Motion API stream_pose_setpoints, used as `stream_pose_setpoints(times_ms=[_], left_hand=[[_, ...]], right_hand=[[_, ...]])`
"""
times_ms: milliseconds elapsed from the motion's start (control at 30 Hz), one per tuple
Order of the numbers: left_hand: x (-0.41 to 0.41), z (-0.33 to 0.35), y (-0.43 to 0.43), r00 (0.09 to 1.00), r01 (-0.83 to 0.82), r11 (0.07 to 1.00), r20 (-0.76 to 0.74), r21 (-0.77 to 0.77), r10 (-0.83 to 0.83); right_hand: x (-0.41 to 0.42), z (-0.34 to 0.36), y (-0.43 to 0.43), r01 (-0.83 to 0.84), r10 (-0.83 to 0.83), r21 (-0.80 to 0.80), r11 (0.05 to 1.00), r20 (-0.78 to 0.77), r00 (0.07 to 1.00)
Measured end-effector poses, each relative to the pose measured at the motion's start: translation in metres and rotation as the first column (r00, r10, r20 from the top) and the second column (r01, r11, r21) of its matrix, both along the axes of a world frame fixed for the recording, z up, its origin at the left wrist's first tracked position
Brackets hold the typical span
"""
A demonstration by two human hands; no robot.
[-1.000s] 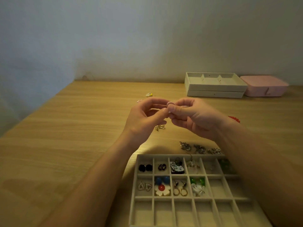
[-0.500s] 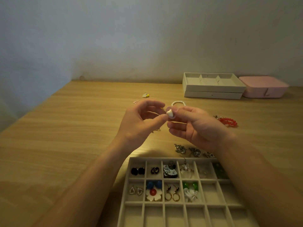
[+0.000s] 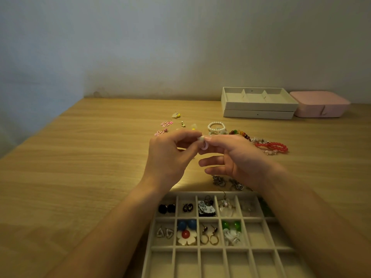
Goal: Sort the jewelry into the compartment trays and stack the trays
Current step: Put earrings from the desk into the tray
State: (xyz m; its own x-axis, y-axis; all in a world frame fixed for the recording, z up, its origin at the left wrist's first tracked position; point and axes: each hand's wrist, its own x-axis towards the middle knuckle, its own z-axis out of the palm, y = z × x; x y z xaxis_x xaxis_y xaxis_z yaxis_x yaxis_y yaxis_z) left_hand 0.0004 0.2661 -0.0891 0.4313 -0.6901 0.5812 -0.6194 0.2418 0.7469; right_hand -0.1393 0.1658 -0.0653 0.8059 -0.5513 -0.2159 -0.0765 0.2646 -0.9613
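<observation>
Hands have risen, baring bracelets (image 3: 271,146) on the wooden table (image 3: 80,167) by a pale wall.

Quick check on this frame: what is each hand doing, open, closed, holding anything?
Left hand: fingertips pinched on the small pale pink earring, above the table.
Right hand: thumb and forefinger pinched on the same earring; lower fingers loosely spread.

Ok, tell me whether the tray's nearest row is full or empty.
Empty. The compartment tray's nearest visible row shows only bare lining; jewelry sits in the two rows behind.
</observation>
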Motion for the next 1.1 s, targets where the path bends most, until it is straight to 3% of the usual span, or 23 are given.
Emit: stream_pose_setpoints(times_ms=[200, 533, 767, 900, 1000, 1100], left_hand=[[-0.002, 0.003, 0.001, 0.998, -0.069, 0.997, -0.006, 0.032, 0.069], [0.002, -0.001, -0.002, 0.991, 0.022, 0.994, -0.133, 0.108, -0.008], [-0.002, 0.001, -0.001, 0.982, 0.17, 0.979, -0.106, 0.117, -0.158], [-0.003, 0.001, 0.0, 0.981, 0.172, 0.98, -0.105, 0.104, -0.161], [0.0, 0.001, 0.0, 0.98, 0.177, 0.981, -0.111, 0.075, -0.168], [0.001, 0.002, 0.0, 0.975, 0.15, 0.988, -0.166, 0.018, -0.145]], right_hand=[[0.001, -0.004, 0.0, 0.082, -0.086, -0.094, 0.992, -0.039, 0.996], [0.002, -0.005, 0.004, 0.193, -0.193, -0.22, 0.956, 0.022, 0.981], [0.004, -0.006, 0.0, 0.2, -0.203, -0.126, 0.972, -0.014, 0.979], [0.003, -0.009, -0.004, 0.173, -0.186, -0.11, 0.979, -0.12, 0.975], [0.003, -0.012, -0.003, 0.156, -0.194, -0.204, 0.966, -0.184, 0.964], [0.003, -0.008, -0.001, 0.188, -0.233, -0.339, 0.922, -0.098, 0.967]])
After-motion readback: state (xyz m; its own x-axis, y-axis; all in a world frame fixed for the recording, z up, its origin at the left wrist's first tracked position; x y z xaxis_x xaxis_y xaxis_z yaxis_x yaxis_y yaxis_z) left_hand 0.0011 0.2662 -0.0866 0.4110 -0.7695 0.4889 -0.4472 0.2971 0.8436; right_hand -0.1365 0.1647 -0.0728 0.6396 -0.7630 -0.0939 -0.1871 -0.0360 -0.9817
